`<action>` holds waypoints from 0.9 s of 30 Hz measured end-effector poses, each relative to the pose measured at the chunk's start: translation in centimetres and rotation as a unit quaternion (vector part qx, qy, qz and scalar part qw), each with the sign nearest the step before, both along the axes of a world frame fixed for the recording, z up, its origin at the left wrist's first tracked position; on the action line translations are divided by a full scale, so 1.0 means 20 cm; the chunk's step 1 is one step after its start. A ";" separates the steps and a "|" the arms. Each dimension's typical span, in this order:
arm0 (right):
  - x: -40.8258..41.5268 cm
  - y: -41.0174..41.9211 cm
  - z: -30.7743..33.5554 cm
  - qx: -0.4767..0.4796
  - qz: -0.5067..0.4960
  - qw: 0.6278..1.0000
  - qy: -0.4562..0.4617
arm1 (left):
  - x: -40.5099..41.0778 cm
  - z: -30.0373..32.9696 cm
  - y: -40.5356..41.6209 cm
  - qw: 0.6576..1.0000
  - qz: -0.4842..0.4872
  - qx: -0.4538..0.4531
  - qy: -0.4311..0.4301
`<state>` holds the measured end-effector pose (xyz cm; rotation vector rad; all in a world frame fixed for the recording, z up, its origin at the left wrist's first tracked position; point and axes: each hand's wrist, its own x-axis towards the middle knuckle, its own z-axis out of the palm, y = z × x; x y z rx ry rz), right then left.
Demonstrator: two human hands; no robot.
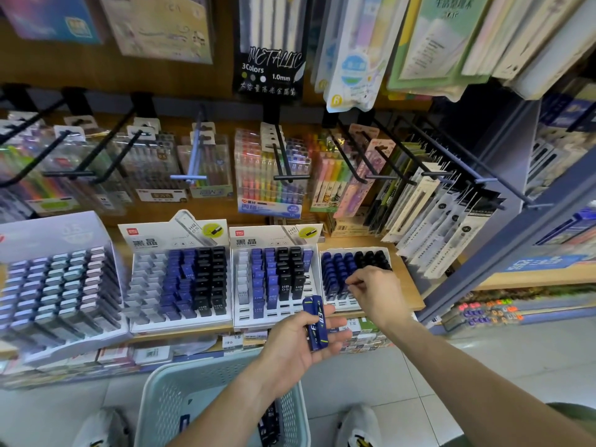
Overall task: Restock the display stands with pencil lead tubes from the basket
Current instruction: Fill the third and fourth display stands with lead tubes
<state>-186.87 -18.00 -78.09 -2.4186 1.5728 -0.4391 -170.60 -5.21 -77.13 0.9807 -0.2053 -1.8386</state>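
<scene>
The left hand (300,343) lies palm up, gripping blue pencil lead tubes (316,322) above a pale green basket (167,395). The right hand (375,290) pinches something small, too small to identify, over the rightmost display stand (351,279) on the wooden shelf (409,285).

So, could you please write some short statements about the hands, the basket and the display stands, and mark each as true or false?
1. The left hand holds blue lead tubes. True.
2. The right hand reaches into the basket. False: it is at the rightmost display stand, fingers pinched over its blue tubes.
3. The basket stands on the shelf. False: it is on the floor, between the person's shoes.
4. The middle display stand has empty slots along its front. True.
</scene>
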 end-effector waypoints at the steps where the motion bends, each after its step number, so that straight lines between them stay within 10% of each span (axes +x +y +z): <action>1: 0.00 0.01 0.01 -0.005 -0.003 1.000 0.010 | 0.00 0.00 0.00 1.000 0.003 -0.007 -0.002; 5: 0.04 0.05 0.12 0.014 -0.052 0.998 -0.030 | -0.01 0.00 0.01 0.998 0.011 -0.026 -0.053; 10: 0.08 0.14 0.27 0.338 -0.011 0.924 -0.180 | -0.03 -0.02 0.01 0.991 0.013 -0.039 -0.131; 27: 0.00 0.18 0.41 0.312 0.042 0.941 -0.123 | -0.05 -0.05 -0.01 0.978 0.081 -0.061 -0.183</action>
